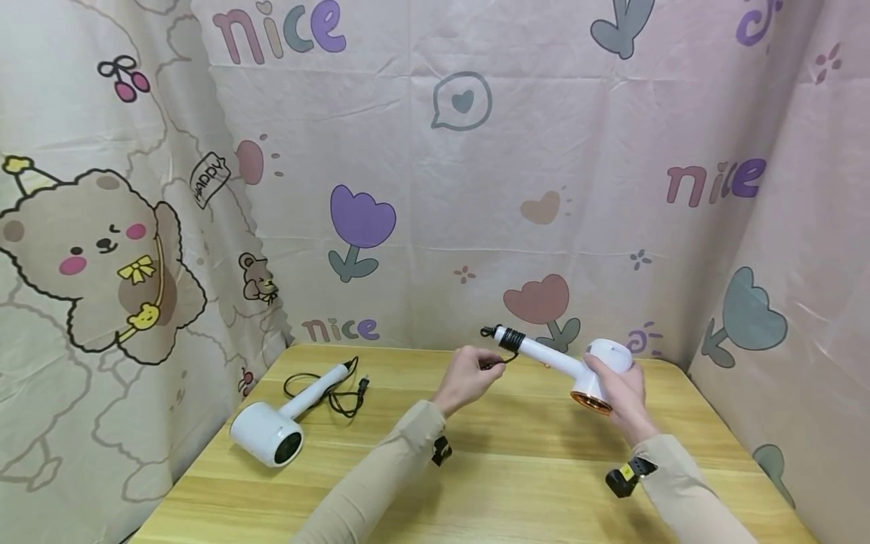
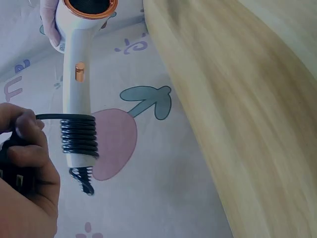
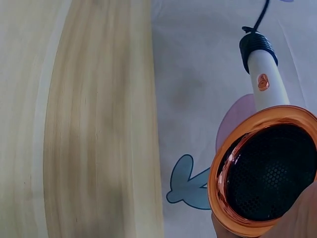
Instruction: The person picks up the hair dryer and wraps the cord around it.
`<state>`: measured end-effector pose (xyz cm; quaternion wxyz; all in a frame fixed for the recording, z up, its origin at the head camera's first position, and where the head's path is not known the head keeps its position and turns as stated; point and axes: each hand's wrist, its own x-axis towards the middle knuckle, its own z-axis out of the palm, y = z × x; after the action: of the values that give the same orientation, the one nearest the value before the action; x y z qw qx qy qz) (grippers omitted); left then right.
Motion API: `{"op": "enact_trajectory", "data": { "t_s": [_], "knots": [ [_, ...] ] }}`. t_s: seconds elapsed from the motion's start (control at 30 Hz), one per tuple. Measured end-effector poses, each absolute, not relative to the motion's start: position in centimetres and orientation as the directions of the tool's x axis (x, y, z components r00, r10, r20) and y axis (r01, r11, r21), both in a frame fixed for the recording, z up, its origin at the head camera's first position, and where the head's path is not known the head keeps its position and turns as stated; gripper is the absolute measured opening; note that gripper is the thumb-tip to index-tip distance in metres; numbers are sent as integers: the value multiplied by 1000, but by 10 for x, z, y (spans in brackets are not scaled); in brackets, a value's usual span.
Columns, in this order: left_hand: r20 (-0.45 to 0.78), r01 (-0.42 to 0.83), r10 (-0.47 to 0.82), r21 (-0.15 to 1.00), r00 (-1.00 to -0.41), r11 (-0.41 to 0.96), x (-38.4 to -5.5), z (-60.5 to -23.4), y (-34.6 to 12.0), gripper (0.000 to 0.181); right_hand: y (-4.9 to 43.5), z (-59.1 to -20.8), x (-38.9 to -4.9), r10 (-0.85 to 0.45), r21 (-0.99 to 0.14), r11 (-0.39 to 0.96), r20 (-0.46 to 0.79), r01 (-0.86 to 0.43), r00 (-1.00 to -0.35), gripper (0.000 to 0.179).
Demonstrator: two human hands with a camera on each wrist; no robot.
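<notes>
My right hand (image 1: pixel 627 394) grips the head of a white hair dryer (image 1: pixel 552 356) above the table's right side. Its handle points left, and the copper-rimmed grille (image 3: pixel 275 171) shows large in the right wrist view. Several turns of black cord (image 2: pixel 79 136) are wound round the handle's lower end. My left hand (image 1: pixel 467 379) holds the cord's free end beside the handle, with the black plug (image 2: pixel 19 166) in its curled fingers. A short stretch of cord runs taut from these fingers to the coil. A copper-coloured switch (image 2: pixel 79 72) sits on the handle.
A second white hair dryer (image 1: pixel 265 433) lies on the left of the wooden table (image 1: pixel 476 491), its black cord (image 1: pixel 347 410) loosely looped behind it. A printed cloth curtain (image 1: pixel 421 189) hangs along the table's back and sides. Each wrist carries a small black camera (image 1: pixel 621 480).
</notes>
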<state>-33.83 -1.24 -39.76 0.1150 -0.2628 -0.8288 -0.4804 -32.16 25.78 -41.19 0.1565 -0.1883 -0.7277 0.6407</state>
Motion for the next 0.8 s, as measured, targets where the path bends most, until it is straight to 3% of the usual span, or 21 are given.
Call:
{"op": "enact_trajectory", "data": {
  "t_s": [0.13, 0.3, 0.4, 0.6, 0.8],
  "knots": [
    [486, 569, 297, 729, -822, 382, -339, -396, -10, 12, 255, -411, -320, 466, -980, 187, 25, 72, -885, 99],
    [574, 616, 249, 635, -780, 466, -339, -398, -8, 8, 252, -411, -316, 437, -954, 291, 61, 77, -897, 103],
    [572, 595, 199, 677, -796, 433, -339, -398, -7, 9, 250, -412, -313, 410, -940, 335, 84, 64, -908, 103],
    [502, 503, 79, 819, -861, 277, -340, -394, -5, 6, 244, -416, -312, 353, -919, 394, 146, 5, -924, 103],
    [361, 360, 1, 930, -932, -76, -345, -393, -2, 12, 236, -415, -308, 318, -923, 383, 151, -19, -936, 102]
  ]
}}
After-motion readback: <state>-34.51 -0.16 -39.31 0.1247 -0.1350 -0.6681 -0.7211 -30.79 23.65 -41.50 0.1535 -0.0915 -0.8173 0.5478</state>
